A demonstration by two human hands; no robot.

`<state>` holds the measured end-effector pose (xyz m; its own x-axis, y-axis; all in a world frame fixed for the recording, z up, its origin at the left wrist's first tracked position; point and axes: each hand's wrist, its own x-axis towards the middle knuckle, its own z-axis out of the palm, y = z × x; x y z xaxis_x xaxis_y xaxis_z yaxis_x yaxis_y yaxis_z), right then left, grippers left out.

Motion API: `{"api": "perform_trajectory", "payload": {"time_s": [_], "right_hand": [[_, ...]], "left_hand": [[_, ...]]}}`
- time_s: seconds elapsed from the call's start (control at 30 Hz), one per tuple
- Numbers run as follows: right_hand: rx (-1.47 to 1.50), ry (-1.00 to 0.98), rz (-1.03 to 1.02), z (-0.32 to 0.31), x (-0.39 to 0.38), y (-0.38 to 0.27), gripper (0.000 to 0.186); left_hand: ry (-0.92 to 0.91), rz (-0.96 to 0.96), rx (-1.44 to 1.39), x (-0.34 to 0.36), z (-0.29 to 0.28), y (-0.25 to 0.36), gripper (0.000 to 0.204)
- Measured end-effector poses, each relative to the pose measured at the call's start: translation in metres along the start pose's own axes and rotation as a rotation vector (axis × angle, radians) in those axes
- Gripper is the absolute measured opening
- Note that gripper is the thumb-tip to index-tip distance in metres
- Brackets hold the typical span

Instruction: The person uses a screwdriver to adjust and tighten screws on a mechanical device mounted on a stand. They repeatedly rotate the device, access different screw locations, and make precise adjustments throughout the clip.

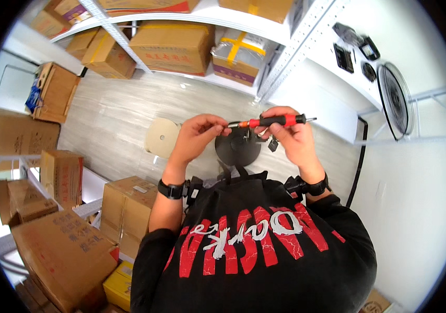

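Note:
A red-and-black screwdriver point(271, 121) lies nearly level in front of my chest, its thin metal shaft pointing right. My right hand point(298, 142) is closed around its handle. At the opposite end, near an orange and silver section, my left hand point(194, 136) pinches the tip with thumb and fingers. Whether a separate small part sits in that pinch cannot be made out. Just under my right hand's fingers shows a small dark piece point(273, 144); whether it is held or hanging is unclear. Below the hands is a black round disc point(238, 151), partly hidden.
A beige round disc point(161, 137) is low down beside my left wrist. Shelves with cardboard boxes point(173, 48) stand ahead; more boxes point(63, 255) are stacked at left. On the right, a white shelf point(314, 65) bears dark small parts and a round black-rimmed fan-like piece point(395, 101).

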<state>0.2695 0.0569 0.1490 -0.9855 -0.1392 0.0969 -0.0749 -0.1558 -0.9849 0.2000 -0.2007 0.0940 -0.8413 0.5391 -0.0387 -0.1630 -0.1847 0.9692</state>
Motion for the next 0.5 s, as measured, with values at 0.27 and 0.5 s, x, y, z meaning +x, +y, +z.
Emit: {"api": "perform_trajectory", "payload": {"time_s": [0.27,0.5], "right_hand": [[-0.083,0.399,-0.080,0.009,0.014,-0.001,0.020],[-0.218,0.748,-0.143,0.055,0.030,-0.011,0.019]], "left_hand": [[-0.368,-0.114,-0.077,0.088,-0.020,-0.002,0.016],[-0.668,-0.087,-0.135,0.152,-0.037,0.003,0.018]]}}
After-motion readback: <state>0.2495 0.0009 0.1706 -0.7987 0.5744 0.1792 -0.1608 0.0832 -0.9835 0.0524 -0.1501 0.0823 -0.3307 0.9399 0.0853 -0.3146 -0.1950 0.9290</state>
